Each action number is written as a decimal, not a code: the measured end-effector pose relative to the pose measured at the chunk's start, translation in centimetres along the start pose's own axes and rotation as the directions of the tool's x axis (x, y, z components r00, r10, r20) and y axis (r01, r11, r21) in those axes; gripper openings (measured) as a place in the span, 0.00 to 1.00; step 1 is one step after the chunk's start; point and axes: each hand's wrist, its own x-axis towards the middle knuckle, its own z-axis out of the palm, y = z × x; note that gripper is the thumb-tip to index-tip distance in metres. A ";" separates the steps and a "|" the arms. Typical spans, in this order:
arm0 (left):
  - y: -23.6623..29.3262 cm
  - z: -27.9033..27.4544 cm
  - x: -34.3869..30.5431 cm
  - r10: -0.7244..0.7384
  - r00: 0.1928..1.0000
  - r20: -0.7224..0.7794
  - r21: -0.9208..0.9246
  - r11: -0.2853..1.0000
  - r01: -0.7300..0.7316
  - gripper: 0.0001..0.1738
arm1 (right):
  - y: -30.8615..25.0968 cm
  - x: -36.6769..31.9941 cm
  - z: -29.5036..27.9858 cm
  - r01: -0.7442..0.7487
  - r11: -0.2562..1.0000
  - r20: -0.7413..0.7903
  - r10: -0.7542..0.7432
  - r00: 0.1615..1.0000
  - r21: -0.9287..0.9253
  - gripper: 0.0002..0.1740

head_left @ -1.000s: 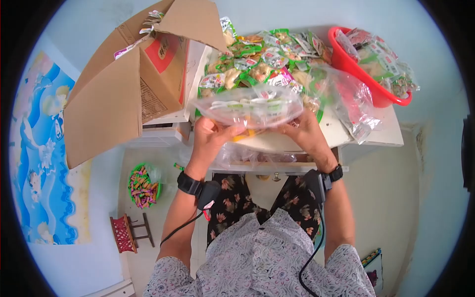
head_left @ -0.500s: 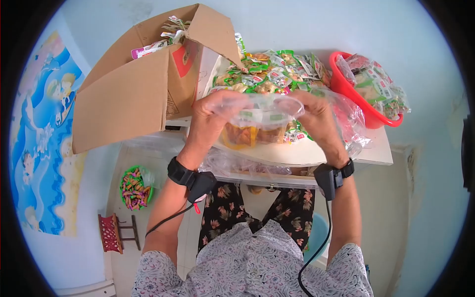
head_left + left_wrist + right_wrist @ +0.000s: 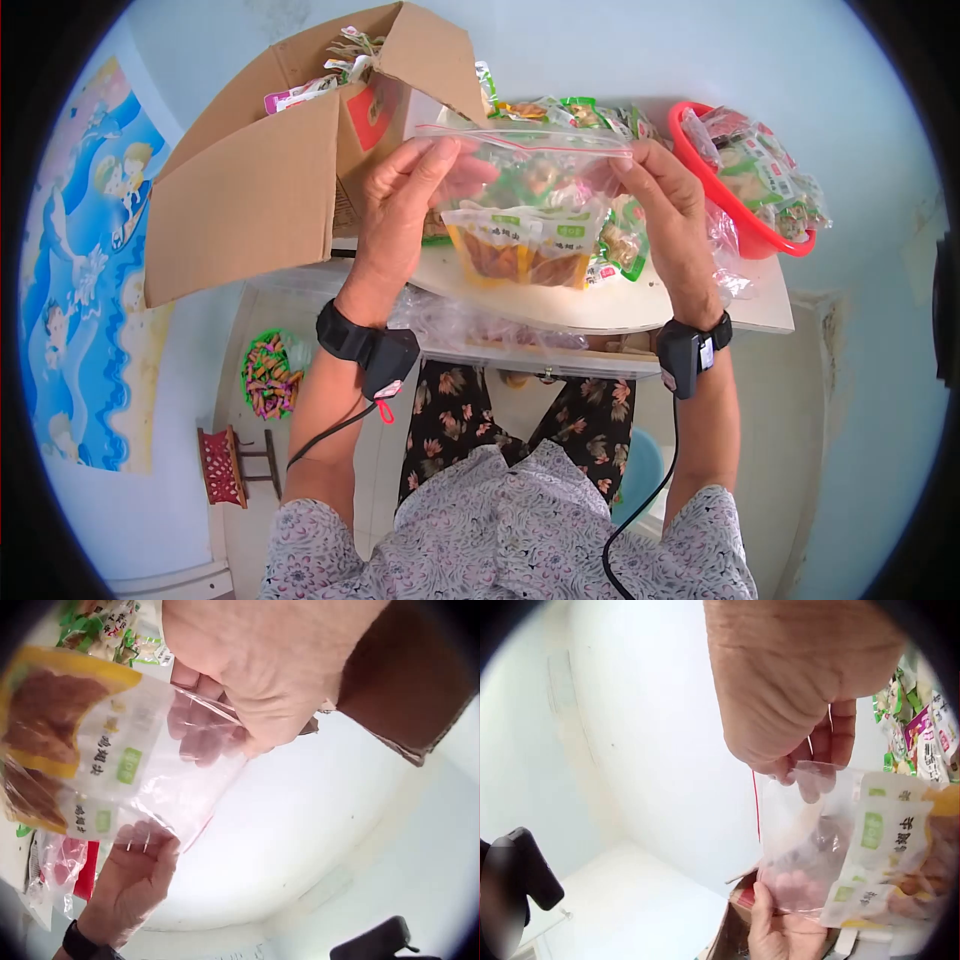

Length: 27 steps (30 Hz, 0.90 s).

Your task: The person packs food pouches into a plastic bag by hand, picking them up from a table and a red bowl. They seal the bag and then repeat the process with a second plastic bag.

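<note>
Held up over the table edge is a clear zip bag [image 3: 545, 143] with a red line along its top. My left hand [image 3: 400, 200] pinches its left top corner between thumb and fingers; the other fingers show through the film in the left wrist view. At the opposite corner, my right hand [image 3: 668, 195] pinches the same edge. Inside, low in the bag, two food packets [image 3: 490, 252] with yellow borders and green labels stand side by side, brown pieces visible in them. Behind the bag lies a pile of green-edged food packets [image 3: 625, 245], partly hidden by it.
An open cardboard box [image 3: 240, 200] with packets inside stands left of my left hand. To the right, a red basin [image 3: 745, 235] holds more packets, beside a crumpled plastic bag [image 3: 725, 245]. An open drawer [image 3: 480, 325] full of clear film sits below the white tabletop [image 3: 620, 312].
The bag has gone from nearly flat, with its mouth toward me, to hanging upright and stretched between my hands, its packets now showing. My hands have moved apart, and the view has shifted.
</note>
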 end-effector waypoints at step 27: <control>-0.4 1.1 -0.7 -0.029 0.998 -0.053 -0.181 0.983 0.019 0.24 | 3.2 -3.1 1.6 -0.088 0.983 0.068 0.100 0.993 -0.159 0.06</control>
